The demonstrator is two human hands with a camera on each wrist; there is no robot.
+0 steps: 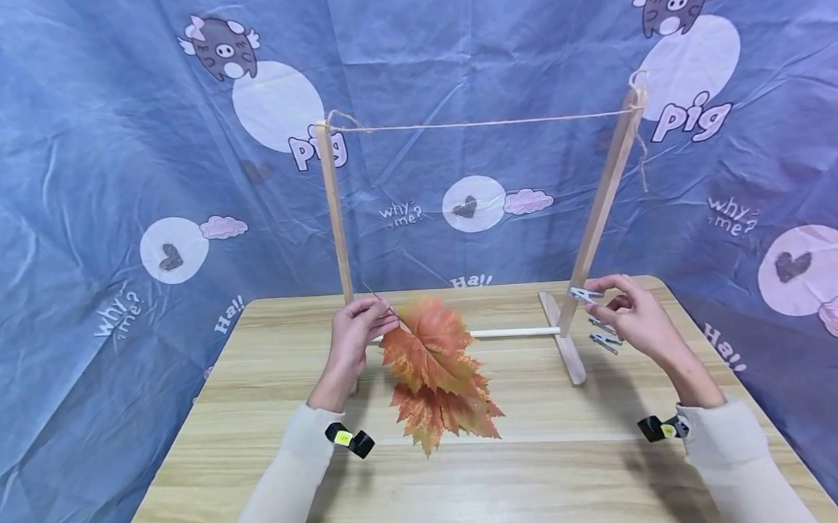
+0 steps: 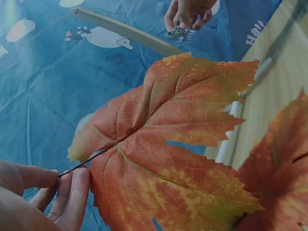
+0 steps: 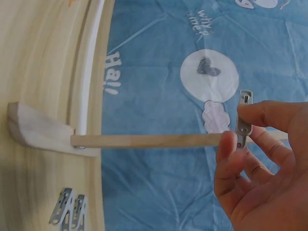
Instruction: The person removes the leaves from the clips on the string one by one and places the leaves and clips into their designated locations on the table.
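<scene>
My left hand (image 1: 354, 333) pinches the thin stem of an orange-red artificial maple leaf (image 1: 430, 344) between thumb and fingers. The leaf hangs to the right of that hand, above the table. Below and partly behind it is a second leaf (image 1: 447, 412); where its stem runs is hidden. My right hand (image 1: 638, 319) holds a small grey clothespin (image 3: 244, 113) between thumb and index finger, in front of the frame's right post (image 1: 608, 196). Under this hand, several more clothespins (image 3: 70, 208) lie on the table beside the post's foot.
A wooden frame stands on the table (image 1: 431, 490), its left post (image 1: 335, 210) behind my left hand. Twine (image 1: 483, 123) is strung between the post tops. A white crossbar (image 1: 515, 332) joins the posts low down. Behind hangs a blue printed cloth (image 1: 394, 49).
</scene>
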